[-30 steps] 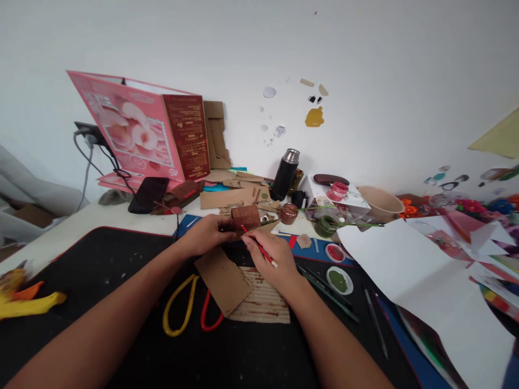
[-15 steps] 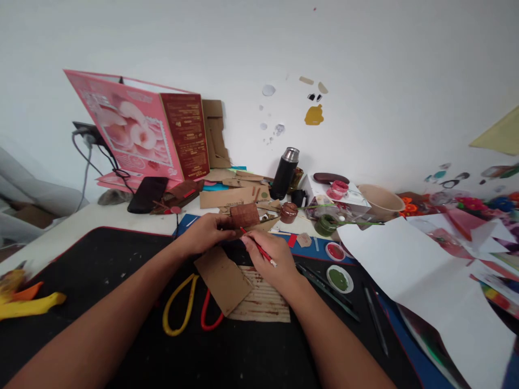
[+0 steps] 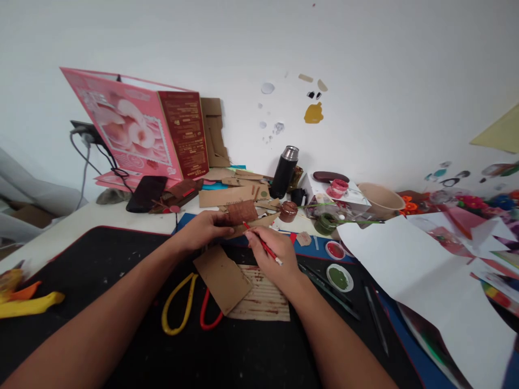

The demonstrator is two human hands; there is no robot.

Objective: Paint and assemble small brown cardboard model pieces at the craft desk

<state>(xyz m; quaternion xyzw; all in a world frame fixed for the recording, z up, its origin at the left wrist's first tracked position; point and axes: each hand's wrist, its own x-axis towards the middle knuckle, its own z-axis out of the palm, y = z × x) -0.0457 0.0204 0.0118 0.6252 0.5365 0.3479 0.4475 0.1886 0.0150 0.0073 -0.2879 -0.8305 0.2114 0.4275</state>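
My left hand (image 3: 206, 228) is closed on the edge of a small brown-painted cardboard piece (image 3: 242, 212), holding it up over the back of the mat. In my right hand (image 3: 272, 254) is a red pencil (image 3: 264, 246), its tip close to the lower edge of the brown piece; whether it touches I cannot tell. Below the hands lies a plain cardboard rectangle (image 3: 223, 281), partly over a corrugated sheet (image 3: 263, 300) with brown paint streaks. Scissors with one yellow and one red handle loop (image 3: 178, 308) lie beside it, their blades hidden beneath the cardboard.
A black flask (image 3: 284, 173) stands behind the hands, near a brown paint jar (image 3: 288, 212) and a green jar (image 3: 325, 223). Lids with red paint (image 3: 335, 249) and green paint (image 3: 339, 278) lie right, with several pens. A pink box (image 3: 133, 129) stands back left; white paper (image 3: 417, 270) covers the right.
The brown piece has tilted and shifted slightly left. My right hand and the pencil have moved a little to the right.
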